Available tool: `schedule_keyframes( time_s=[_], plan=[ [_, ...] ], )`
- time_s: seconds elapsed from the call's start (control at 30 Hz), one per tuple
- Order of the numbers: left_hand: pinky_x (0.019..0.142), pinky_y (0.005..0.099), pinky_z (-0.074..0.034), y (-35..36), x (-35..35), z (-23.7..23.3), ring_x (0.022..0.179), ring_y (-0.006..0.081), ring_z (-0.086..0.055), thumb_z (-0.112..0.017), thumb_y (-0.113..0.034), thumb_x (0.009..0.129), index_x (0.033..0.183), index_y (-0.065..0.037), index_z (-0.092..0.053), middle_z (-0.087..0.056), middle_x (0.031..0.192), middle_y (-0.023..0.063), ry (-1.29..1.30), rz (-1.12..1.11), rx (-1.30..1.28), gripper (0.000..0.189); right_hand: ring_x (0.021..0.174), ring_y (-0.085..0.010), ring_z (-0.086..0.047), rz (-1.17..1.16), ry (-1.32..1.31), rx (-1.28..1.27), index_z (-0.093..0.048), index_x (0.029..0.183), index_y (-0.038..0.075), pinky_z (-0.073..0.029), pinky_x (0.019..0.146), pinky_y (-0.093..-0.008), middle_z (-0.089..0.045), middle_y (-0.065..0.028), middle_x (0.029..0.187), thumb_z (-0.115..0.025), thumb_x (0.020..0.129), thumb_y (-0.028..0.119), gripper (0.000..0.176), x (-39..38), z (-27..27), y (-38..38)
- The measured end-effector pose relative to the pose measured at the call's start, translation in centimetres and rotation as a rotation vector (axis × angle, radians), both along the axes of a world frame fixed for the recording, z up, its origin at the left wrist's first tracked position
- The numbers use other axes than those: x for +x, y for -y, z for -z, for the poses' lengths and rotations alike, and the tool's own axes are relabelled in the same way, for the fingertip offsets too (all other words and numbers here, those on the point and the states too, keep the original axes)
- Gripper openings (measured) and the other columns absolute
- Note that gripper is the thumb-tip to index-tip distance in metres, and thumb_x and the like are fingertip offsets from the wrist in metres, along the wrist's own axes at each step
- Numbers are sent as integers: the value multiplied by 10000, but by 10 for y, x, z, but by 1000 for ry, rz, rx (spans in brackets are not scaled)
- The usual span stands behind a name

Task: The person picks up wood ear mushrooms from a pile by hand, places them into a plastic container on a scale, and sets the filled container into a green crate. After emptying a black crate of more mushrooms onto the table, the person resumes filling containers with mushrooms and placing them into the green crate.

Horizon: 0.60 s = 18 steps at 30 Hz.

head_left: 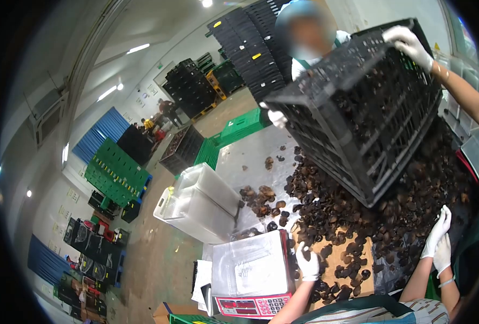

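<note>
My left hand (307,262), in a white glove, has its fingers apart beside the scale (250,264), over dark brown pieces that look like mushrooms (347,259). Farther right, my right hand (437,232), also white-gloved, stretches its fingers over the edge of the pile. Another gloved hand (443,254) with a wristband lies against it and seems to be a co-worker's. Above the pile a large black slatted crate (358,113) is tilted, gripped by other people's gloved hands (409,46). Dark pieces show inside it.
White plastic bins (199,202) stand left on the metal table (234,162). Across the table is a person in a blue cap (299,11). Green crates (242,127) and tall stacks of black crates (247,48) stand beyond. Several people work far back.
</note>
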State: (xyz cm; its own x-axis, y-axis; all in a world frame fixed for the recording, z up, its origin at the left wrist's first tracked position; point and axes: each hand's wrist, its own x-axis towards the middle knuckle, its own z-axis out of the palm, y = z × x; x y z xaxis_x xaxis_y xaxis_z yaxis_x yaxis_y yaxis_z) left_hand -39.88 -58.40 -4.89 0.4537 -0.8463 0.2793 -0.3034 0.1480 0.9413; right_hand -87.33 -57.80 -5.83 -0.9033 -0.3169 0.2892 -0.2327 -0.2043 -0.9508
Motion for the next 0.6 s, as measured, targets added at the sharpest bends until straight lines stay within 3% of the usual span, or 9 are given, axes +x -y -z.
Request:
schedule_keyframes(
  time_s=[0.17,0.2,0.23,0.33,0.4,0.47,0.5,0.53,0.6],
  plan=[
    [949,330,-413,0,0,1,1023,211,-530,-556,5,765,1265,2,-485,-537,1193,124,-25,16,-13,505,1007,-140,-569,6,-15,7,-606,1111,20,-444,878,-261,-625,-49,1106,-502,953,113,211,-11,14,1],
    [953,330,-410,-2,0,-4,1027,205,-523,-555,16,761,1265,3,-484,-531,1200,118,-51,22,2,509,1005,-154,-578,20,49,-9,-607,1103,13,-455,881,-272,-629,-62,1100,-502,948,97,204,-1,2,2],
    [954,328,-409,-4,0,-8,1022,200,-521,-554,25,758,1268,5,-479,-528,1198,113,-72,19,8,516,1006,-162,-585,41,-71,31,-610,1097,15,-463,874,-278,-632,-74,1096,-503,949,102,202,7,-7,0],
    [949,322,-404,-1,10,4,1003,189,-511,-551,57,744,1276,9,-462,-516,1193,107,-28,68,14,542,946,-143,-586,68,-113,-16,-619,1057,24,-469,814,-265,-641,-66,1043,-528,937,108,173,40,-51,-4],
    [946,325,-405,-6,3,-18,1006,199,-510,-545,55,743,1270,7,-470,-520,1190,114,-68,80,-5,534,935,-140,-586,116,-63,-43,-622,1033,22,-468,805,-264,-645,-64,1028,-536,925,85,151,39,-45,1],
    [948,324,-400,-8,5,-19,995,210,-511,-538,50,749,1270,6,-471,-526,1185,125,80,50,3,527,923,-138,-585,184,-205,-17,-619,1012,12,-468,796,-262,-646,-65,1009,-545,914,64,133,40,-43,3],
    [967,335,-389,-4,4,-22,1032,234,-513,-531,50,752,1273,11,-468,-529,1191,135,-50,93,-18,526,920,-142,-585,157,-90,-32,-616,1008,6,-466,804,-265,-648,-68,1004,-544,912,57,130,45,-48,1],
    [967,347,-377,-9,4,-26,1050,195,-483,-594,-171,837,1276,-15,-441,-503,1133,83,107,118,-55,490,917,-146,-585,124,25,-49,-614,1004,-1,-464,812,-268,-649,-71,999,-543,910,49,128,51,-53,0],
    [962,355,-385,-4,13,-1,1045,200,-494,-610,-246,852,1280,-18,-438,-515,1126,89,71,100,-67,514,912,-146,-584,146,-33,0,-608,1000,-11,-451,832,-267,-652,-79,991,-537,918,57,128,56,-57,0]
  ],
)
